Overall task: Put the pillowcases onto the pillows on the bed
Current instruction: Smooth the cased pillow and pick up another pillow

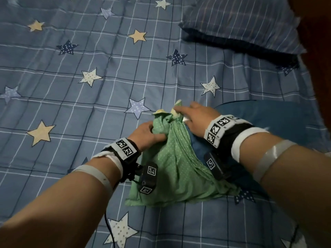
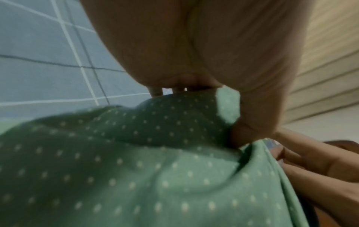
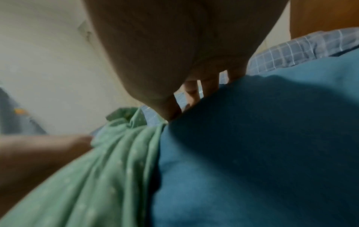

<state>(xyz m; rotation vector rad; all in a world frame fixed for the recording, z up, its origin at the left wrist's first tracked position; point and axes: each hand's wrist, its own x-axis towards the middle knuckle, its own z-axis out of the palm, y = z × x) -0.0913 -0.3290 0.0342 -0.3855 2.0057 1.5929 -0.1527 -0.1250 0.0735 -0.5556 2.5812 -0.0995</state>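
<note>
Nearest to the person, the green dotted pillowcase [image 1: 177,169] lies on the bed, spread wide at its near edge and gathered into folds toward the hands. The left hand [image 1: 145,134] grasps a bunch of this cloth; in the left wrist view its fingers curl over the green fabric. The right hand [image 1: 195,119] is at the far gathered end of the pillowcase, where a pale yellow lining shows. Its fingers seem to pinch the cloth there, while the palm lies over the plain blue pillow [image 1: 265,122] just beside the pillowcase on the right. In the right wrist view the green cloth touches the side of this blue pillow, but the pillow is not inside it.

Under everything is the blue checked bedcover [image 1: 89,68] with stars. At the far right lies a checked pillow [image 1: 238,20], which seems to be already in its case.

My judgement: the hands are preparing the opening of the green pillowcase. Pulling it over the blue pillow is not yet done, so most of the work for this pillow is left.
</note>
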